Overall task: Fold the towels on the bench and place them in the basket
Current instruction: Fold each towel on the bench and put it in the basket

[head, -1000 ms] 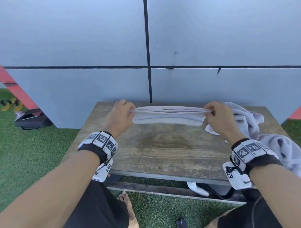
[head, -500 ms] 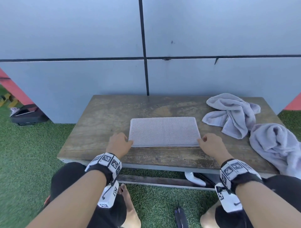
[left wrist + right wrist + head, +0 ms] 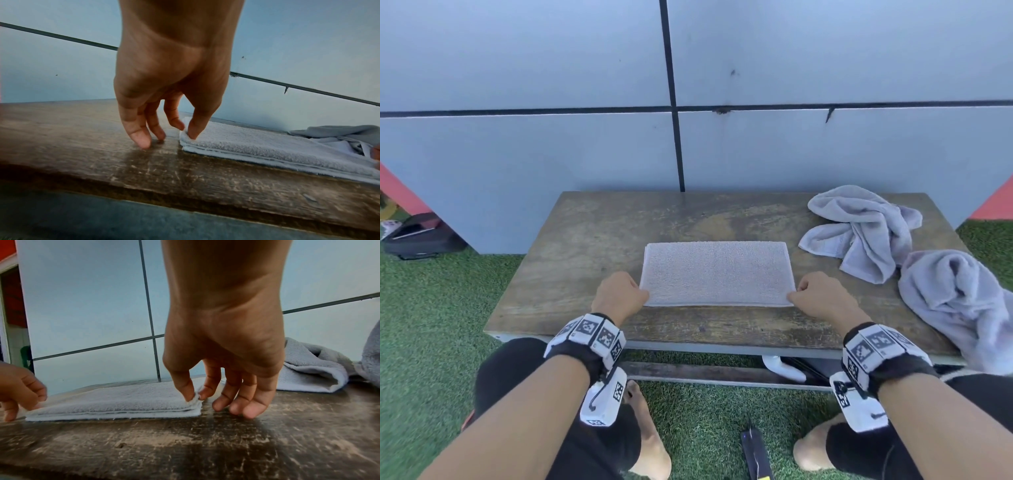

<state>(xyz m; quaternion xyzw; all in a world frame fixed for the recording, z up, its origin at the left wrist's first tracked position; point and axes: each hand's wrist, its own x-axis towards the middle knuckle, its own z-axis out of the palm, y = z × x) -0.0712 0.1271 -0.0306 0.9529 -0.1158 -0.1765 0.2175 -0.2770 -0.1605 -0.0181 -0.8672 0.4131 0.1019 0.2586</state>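
Both wrists bent down over the worn wooden bench (image 3: 592, 240), the left hand (image 3: 619, 296) and right hand (image 3: 820, 296) each pinch a near corner of the flat, rectangular folded terry towel (image 3: 717, 272) at its middle, with two crumpled towels (image 3: 866, 229) heaped at the right end.

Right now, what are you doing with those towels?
A person is folding towels on the worn wooden bench. The flat folded grey towel lies in front of them. The left hand pinches its near left corner and the right hand pinches its near right corner. Two crumpled grey towels, one at the back and one at the right edge, wait unfolded. No basket is in view.
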